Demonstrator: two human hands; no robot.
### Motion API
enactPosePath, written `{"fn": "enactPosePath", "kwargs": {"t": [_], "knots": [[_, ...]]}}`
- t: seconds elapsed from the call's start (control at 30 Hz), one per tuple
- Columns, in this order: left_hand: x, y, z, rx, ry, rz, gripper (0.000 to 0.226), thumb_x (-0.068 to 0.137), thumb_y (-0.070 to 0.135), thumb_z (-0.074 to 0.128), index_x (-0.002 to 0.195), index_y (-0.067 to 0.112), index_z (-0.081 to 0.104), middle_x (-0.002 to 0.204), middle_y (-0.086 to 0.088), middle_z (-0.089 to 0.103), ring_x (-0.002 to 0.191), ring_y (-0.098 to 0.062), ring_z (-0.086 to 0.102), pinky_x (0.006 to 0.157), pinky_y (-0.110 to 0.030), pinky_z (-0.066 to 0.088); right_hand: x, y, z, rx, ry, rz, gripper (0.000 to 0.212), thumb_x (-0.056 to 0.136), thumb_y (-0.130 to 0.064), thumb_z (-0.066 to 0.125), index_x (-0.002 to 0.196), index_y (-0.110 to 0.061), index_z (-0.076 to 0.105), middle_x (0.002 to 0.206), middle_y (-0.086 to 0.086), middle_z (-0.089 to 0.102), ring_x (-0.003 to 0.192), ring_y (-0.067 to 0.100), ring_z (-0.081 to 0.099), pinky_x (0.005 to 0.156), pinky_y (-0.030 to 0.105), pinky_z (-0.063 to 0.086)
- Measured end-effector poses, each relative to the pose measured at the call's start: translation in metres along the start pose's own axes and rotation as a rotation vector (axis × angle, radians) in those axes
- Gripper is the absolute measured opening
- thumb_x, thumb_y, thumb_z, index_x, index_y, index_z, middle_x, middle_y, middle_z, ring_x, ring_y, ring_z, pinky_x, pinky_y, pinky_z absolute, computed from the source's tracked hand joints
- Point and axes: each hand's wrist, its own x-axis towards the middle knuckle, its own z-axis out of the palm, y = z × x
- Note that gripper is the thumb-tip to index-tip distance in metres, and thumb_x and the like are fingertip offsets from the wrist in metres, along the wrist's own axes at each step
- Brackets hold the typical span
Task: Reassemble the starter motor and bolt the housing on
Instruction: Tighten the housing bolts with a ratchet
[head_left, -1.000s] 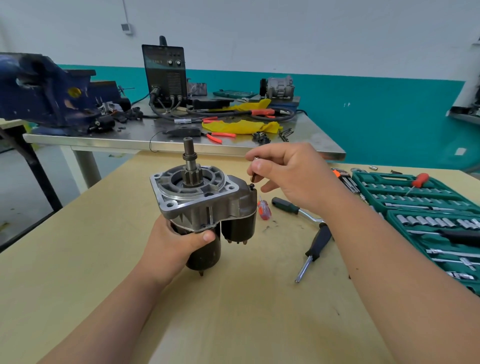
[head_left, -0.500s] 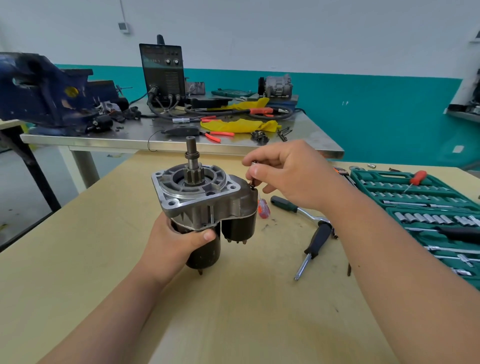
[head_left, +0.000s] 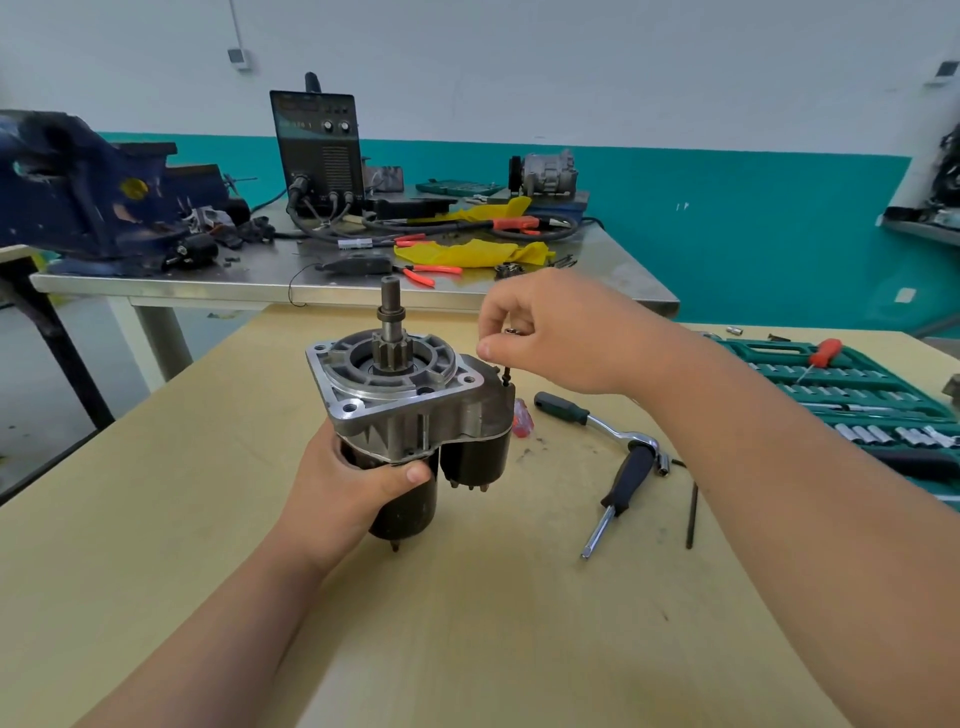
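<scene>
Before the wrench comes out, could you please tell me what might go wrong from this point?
1. The thin dark bolt stands proud in the grey cast-metal housing, untouched; it could tilt and cross-thread.
2. Only the left hand holds the black cylindrical motor body, which seems to stand upright on the pale wooden table; sideways force may tip it.
3. The right hand seems to pinch a small shiny piece; dropped, it could roll away.

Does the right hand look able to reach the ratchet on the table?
Probably yes: the ratchet lies uncovered near the right hand, though that hand pinches a small part.
</scene>
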Motion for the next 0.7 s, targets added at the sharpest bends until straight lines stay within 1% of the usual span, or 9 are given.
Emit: {"fn": "enactPosePath", "kwargs": {"t": [0.07, 0.13, 0.23, 0.3, 0.37, 0.47, 0.53, 0.6, 0.7], "knots": [[0.000, -0.001, -0.001, 0.001, 0.002, 0.003, 0.083, 0.050, 0.051, 0.081, 0.121, 0.014, 0.060, 0.113, 0.008, 0.070, 0.107, -0.007, 0.064, 0.079, -0.011, 0.049, 0.003, 0.000, -0.002, 0.006, -0.019, 0.008, 0.014, 0.090, -0.037, 0.062, 0.077, -0.033, 0.065, 0.058, -0.032, 0.055, 0.060, -0.017, 0.053, 0.051, 0.016, 0.034], [0.000, -0.001, -0.001, 0.006, 0.010, -0.005, 0.094, 0.045, 0.064, 0.082, 0.122, 0.014, 0.060, 0.113, 0.008, 0.070, 0.107, -0.007, 0.063, 0.080, -0.011, 0.049, 0.003, -0.001, -0.009, 0.003, -0.088, 0.034, 0.015, 0.092, -0.038, 0.060, 0.092, -0.029, 0.072, 0.063, -0.021, 0.058, 0.058, -0.003, 0.063, 0.052, 0.020, 0.046], [0.001, -0.001, -0.001, 0.005, 0.007, -0.009, 0.102, 0.041, 0.073, 0.080, 0.123, 0.016, 0.059, 0.114, 0.010, 0.069, 0.109, -0.006, 0.062, 0.082, -0.012, 0.050, 0.004, -0.003, -0.021, -0.073, -0.207, 0.037, 0.021, 0.097, -0.029, 0.050, 0.106, -0.028, 0.070, 0.071, -0.012, 0.067, 0.059, 0.002, 0.066, 0.058, 0.019, 0.053], [0.000, 0.002, -0.001, 0.000, 0.007, 0.000, 0.100, 0.042, 0.074, 0.079, 0.122, 0.019, 0.059, 0.114, 0.013, 0.069, 0.108, -0.004, 0.062, 0.080, -0.010, 0.049, 0.008, -0.005, -0.025, -0.165, -0.230, 0.047, 0.024, 0.097, -0.033, 0.050, 0.095, -0.022, 0.071, 0.064, -0.007, 0.068, 0.054, 0.002, 0.065, 0.053, 0.019, 0.050], [0.000, 0.005, 0.001, -0.018, -0.010, 0.020, 0.090, 0.045, 0.070, 0.080, 0.119, 0.021, 0.061, 0.112, 0.016, 0.069, 0.106, 0.000, 0.063, 0.078, -0.008, 0.047, 0.012, -0.007, -0.024, -0.307, -0.221, 0.044, 0.041, 0.096, -0.045, 0.047, 0.077, -0.016, 0.069, 0.055, -0.002, 0.066, 0.048, 0.010, 0.063, 0.049, 0.022, 0.043], [0.001, 0.008, 0.001, -0.029, -0.052, 0.038, 0.079, 0.049, 0.050, 0.084, 0.118, 0.018, 0.062, 0.111, 0.012, 0.071, 0.106, -0.004, 0.064, 0.079, -0.009, 0.048, 0.013, -0.002, -0.013, -0.466, -0.169, 0.025, 0.055, 0.098, -0.047, 0.038, 0.061, -0.011, 0.057, 0.054, 0.001, 0.049, 0.049, 0.019, 0.048, 0.048, 0.027, 0.035], [0.003, 0.009, -0.002, -0.024, -0.113, 0.021, 0.074, 0.051, 0.041, 0.082, 0.118, 0.016, 0.062, 0.110, 0.006, 0.071, 0.105, -0.010, 0.066, 0.078, -0.012, 0.050, 0.008, 0.005, -0.006, -0.428, -0.174, 0.027, 0.053, 0.099, -0.045, 0.037, 0.062, -0.011, 0.056, 0.056, 0.002, 0.047, 0.051, 0.017, 0.044, 0.048, 0.028, 0.033], [0.007, 0.011, -0.007, -0.017, -0.167, -0.012, 0.069, 0.050, 0.039, 0.081, 0.113, 0.015, 0.065, 0.104, 0.001, 0.073, 0.098, -0.015, 0.068, 0.074, -0.015, 0.051, -0.002, 0.015, 0.002, -0.308, -0.210, 0.033, 0.045, 0.099, -0.041, 0.041, 0.071, -0.012, 0.061, 0.062, 0.003, 0.054, 0.053, 0.017, 0.049, 0.047, 0.028, 0.036], [0.015, 0.016, -0.012, 0.009, -0.233, -0.086, 0.067, 0.048, 0.043, 0.080, 0.107, 0.015, 0.066, 0.099, 0.000, 0.074, 0.092, -0.015, 0.070, 0.073, -0.019, 0.052, -0.021, 0.031, 0.015, 0.056, -0.194, 0.161, 0.027, 0.097, -0.038, 0.047, 0.081, -0.023, 0.064, 0.056, -0.006, 0.057, 0.044, 0.006, 0.054, 0.045, 0.023, 0.046]]}}
